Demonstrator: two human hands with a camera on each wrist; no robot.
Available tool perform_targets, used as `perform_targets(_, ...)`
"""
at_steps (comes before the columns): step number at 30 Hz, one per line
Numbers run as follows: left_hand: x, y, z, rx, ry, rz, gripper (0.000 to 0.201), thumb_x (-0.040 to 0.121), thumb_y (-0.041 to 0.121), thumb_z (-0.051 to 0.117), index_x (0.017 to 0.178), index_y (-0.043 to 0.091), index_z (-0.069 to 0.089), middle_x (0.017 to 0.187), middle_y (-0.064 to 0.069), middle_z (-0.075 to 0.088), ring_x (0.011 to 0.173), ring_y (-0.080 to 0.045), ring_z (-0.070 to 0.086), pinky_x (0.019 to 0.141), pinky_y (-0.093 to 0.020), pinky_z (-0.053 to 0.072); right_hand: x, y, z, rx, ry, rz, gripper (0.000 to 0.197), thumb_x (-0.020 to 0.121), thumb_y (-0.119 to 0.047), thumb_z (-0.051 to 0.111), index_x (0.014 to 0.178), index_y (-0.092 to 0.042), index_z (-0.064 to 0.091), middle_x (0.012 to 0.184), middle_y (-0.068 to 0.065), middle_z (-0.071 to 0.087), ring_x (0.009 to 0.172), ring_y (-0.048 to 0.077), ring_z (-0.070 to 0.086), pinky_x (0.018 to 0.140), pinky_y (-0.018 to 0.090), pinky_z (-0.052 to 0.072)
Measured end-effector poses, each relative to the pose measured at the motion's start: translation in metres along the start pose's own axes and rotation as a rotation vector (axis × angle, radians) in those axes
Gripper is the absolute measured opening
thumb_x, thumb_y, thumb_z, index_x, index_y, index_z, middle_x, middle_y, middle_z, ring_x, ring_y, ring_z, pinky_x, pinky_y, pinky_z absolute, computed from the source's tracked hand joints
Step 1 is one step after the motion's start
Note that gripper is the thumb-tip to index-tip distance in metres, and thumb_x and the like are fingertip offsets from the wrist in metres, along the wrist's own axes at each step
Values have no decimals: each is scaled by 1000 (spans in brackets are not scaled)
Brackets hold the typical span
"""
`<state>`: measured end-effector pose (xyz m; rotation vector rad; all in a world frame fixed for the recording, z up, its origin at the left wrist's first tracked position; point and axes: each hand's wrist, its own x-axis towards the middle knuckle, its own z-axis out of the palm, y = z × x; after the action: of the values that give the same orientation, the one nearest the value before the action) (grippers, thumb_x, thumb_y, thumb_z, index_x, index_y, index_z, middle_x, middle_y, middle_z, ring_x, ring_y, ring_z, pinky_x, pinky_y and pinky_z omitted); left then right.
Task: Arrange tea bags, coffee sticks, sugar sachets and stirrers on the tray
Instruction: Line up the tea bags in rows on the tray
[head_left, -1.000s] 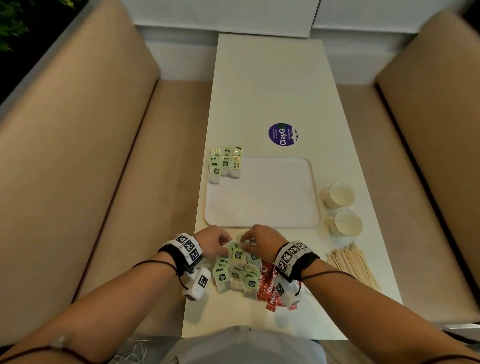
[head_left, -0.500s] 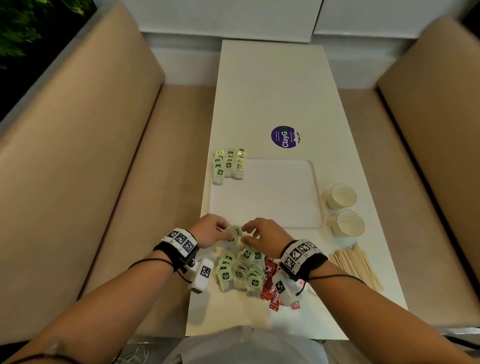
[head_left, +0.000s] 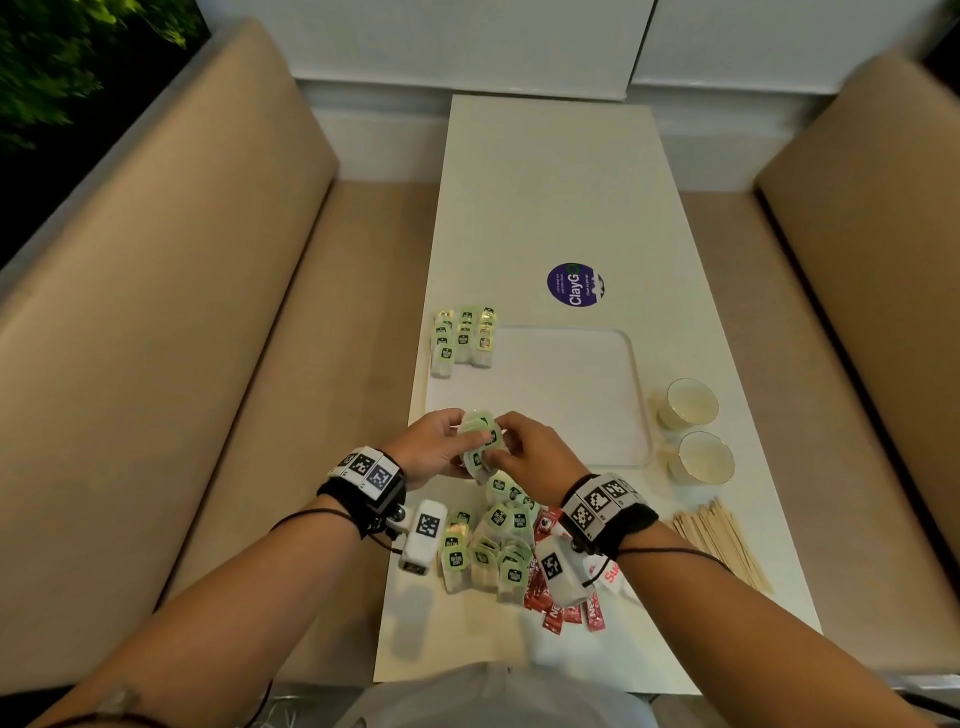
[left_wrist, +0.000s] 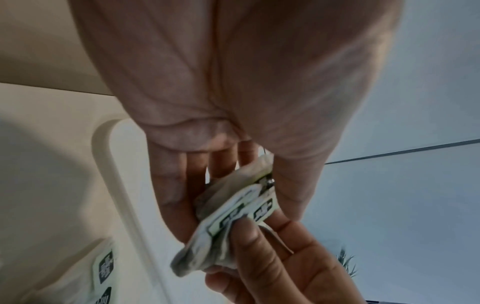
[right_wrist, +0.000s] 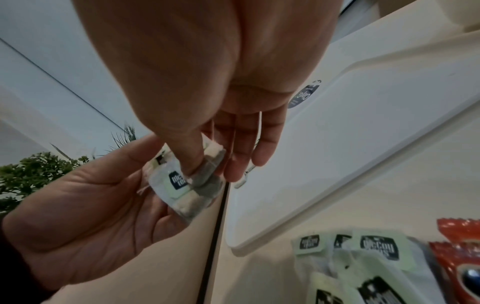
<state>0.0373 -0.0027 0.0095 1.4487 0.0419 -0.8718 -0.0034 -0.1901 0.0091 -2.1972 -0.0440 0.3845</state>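
Note:
Both hands meet just above the near-left edge of the white tray (head_left: 571, 395). My left hand (head_left: 447, 441) holds a small bunch of green-tagged tea bags (head_left: 480, 441) between thumb and fingers. My right hand (head_left: 519, 441) pinches the same bunch (right_wrist: 187, 185) with its thumb on top. In the left wrist view the bunch of tea bags (left_wrist: 233, 216) lies against my left fingers. Rows of tea bags (head_left: 462, 338) lie at the tray's far-left corner. A loose pile of tea bags (head_left: 493, 540) lies under my wrists, with red coffee sticks (head_left: 550, 597) and a white sugar sachet (head_left: 613, 574) beside it.
Wooden stirrers (head_left: 722, 540) lie in a heap at the near right of the table. Two paper cups (head_left: 685, 402) (head_left: 701, 457) stand right of the tray. A round purple sticker (head_left: 574, 285) is beyond the tray. Beige benches flank the narrow table.
Both hands have risen from the loose pile with a few tea bags and moved forward to the tray's near edge.

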Motion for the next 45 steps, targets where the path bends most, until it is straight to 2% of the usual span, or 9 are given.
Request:
perform_targets(5,1,-4,-6,0,-43,69,46,84,-5,74,125,4,55,110,-20,70,98,-31,69,82,-41,58,5,-1,-1,41,71,21,26,93,-31,68,116,-26,56,81,-3,66,73,13,62,66,28,49)
perform_targets(9,3,-5,-6,68,11,79,28,89,-8,66,114,4,63,101,-15,72,90,-25,69,77,-32,56,8,-3,2,100,108,31,25,94,-33,68,113,-27,53,84,3,69,79,17,66,71,32,53)
perform_targets(14,3,-3,-7,31,60,4,17,98,1,57,111,10,64,98,-13,72,89,-25,70,80,-40,60,14,-2,5,127,143,54,12,98,-30,61,100,-18,60,82,4,71,78,23,68,77,46,56)
perform_targets(19,-4,4,-4,-19,57,27,18,95,5,63,110,16,64,94,-5,75,82,-20,71,60,-29,59,18,-3,7,136,140,55,18,100,-30,59,91,-14,63,81,7,71,76,27,65,73,44,53)
perform_targets(22,-1,1,-6,101,142,66,16,91,14,71,104,18,64,92,-3,73,79,-15,66,60,-26,54,20,-3,11,148,123,50,21,99,-32,59,90,-14,63,83,8,71,78,26,66,73,42,53)
perform_targets(26,7,-2,-12,153,189,63,17,91,22,72,105,18,64,91,-3,72,79,-14,66,61,-27,53,21,-2,15,199,114,67,18,101,-33,58,94,-17,64,85,-1,70,74,12,70,69,31,55)
perform_targets(32,20,1,-21,144,212,32,13,94,22,69,105,20,62,98,-7,73,82,-17,69,60,-25,53,21,7,23,199,86,137,21,99,-36,61,98,-16,66,88,-1,68,75,13,71,48,26,51)
perform_targets(40,41,4,-33,31,304,-9,14,100,29,60,104,16,61,97,-7,68,76,-20,63,53,-24,49,53,9,15,151,112,154,22,97,-35,64,91,-15,67,83,0,71,72,14,71,74,34,56)
perform_targets(45,60,10,-47,116,517,29,14,98,26,61,97,13,66,83,-5,65,60,-16,56,51,-25,43,87,16,9,110,143,180,24,95,-37,64,87,-15,67,84,4,72,81,23,71,80,44,58)
